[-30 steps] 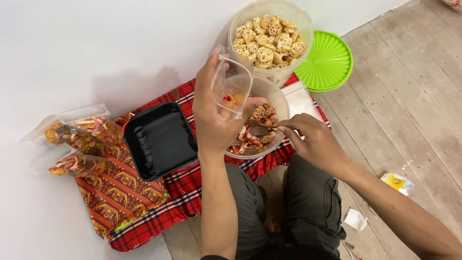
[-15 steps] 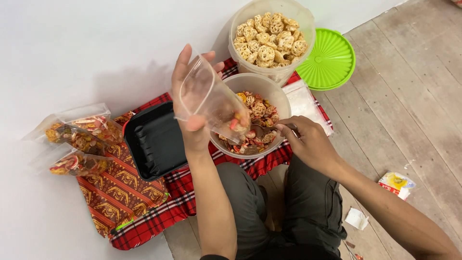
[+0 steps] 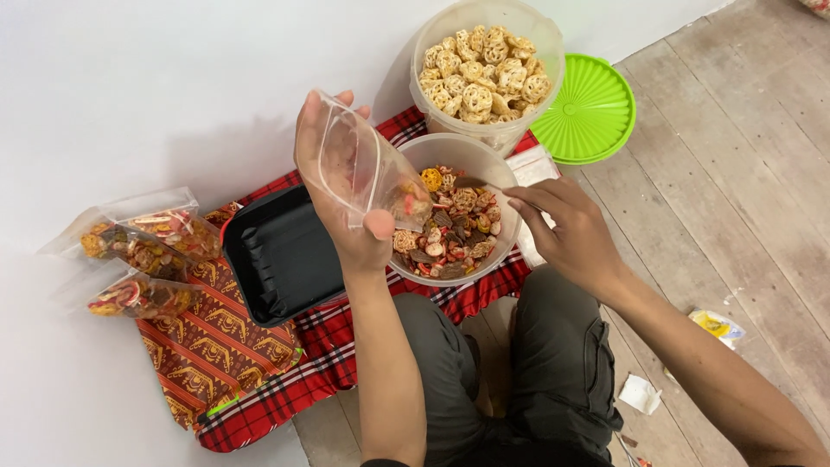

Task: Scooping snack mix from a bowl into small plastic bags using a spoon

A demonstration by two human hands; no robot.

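Observation:
My left hand grips a clear plastic bag, tilted, with a few snack pieces in its lower end, held over the left rim of a round bowl of mixed snacks. My right hand rests at the bowl's right rim and pinches the handle of a spoon that lies across the snacks. Behind the bowl stands a tall tub full of pale flower-shaped crackers.
A black tray lies left of the bowl on a red plaid cloth. Three filled snack bags lie further left. A green lid sits on the wooden floor at the right. Paper scraps lie by my leg.
My left hand tipped the bag from upright to slanted and shifted it left. My right hand lifted the spoon from deep in the snacks toward the bowl's far side.

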